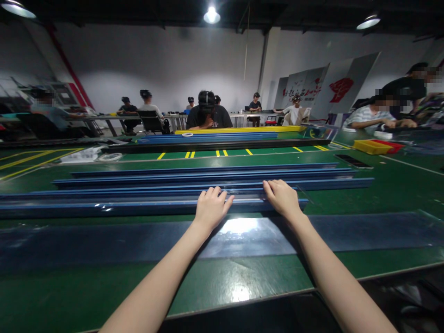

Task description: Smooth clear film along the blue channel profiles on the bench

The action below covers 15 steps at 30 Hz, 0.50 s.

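Across the green table lies a long blue channel strip (145,208) with raised edges and a glossy surface. My left hand (212,206) rests over its near edge, with fingers curled across it and the thumb pointing right. To the right, near the strip's right end, my right hand (282,196) curls over the same strip, its fingertips partly hidden. Just behind are several more blue channel strips (333,184), lying roughly parallel. Between my forearms and out to both sides stretches a flat, clear plastic sheet (350,233), shiny under the lamp.
A black strip (222,146) and a yellow strip (243,130) lie farther back. A phone (353,161), a yellow bin (371,147) and a red bin (391,145) are at right. White packaging (80,155) lies at left. People sit beyond the table (239,280).
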Each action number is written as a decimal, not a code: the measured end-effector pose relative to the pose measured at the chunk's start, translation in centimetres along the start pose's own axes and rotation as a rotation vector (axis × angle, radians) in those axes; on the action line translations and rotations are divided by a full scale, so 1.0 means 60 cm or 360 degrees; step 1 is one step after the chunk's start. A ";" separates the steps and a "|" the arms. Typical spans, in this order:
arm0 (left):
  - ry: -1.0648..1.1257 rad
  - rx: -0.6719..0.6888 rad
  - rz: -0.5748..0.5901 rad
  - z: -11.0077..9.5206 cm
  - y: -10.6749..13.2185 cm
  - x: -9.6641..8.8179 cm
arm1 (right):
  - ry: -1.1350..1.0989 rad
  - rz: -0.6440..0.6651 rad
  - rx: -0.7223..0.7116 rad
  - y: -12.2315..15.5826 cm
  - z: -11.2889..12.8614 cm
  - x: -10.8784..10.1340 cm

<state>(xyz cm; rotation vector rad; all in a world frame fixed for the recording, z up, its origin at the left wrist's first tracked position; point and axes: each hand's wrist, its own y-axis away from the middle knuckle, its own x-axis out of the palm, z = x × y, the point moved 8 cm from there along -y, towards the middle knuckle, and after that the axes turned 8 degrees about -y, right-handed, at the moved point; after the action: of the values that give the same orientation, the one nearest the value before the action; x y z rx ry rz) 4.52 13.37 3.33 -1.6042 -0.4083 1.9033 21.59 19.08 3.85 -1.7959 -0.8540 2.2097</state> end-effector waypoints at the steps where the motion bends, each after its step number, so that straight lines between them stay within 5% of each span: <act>1: -0.0002 0.0006 -0.0004 -0.001 0.000 0.000 | 0.0007 0.0024 -0.0023 0.000 0.001 0.002; 15: 0.0101 0.0327 -0.0049 -0.029 0.008 0.005 | -0.0377 0.0207 -0.0576 0.016 0.074 0.008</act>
<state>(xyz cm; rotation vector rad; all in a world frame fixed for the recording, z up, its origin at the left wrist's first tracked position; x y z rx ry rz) 6.04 12.91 2.44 -1.5093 -0.2019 1.8029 17.48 17.11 3.44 -1.8009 -1.2929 2.5204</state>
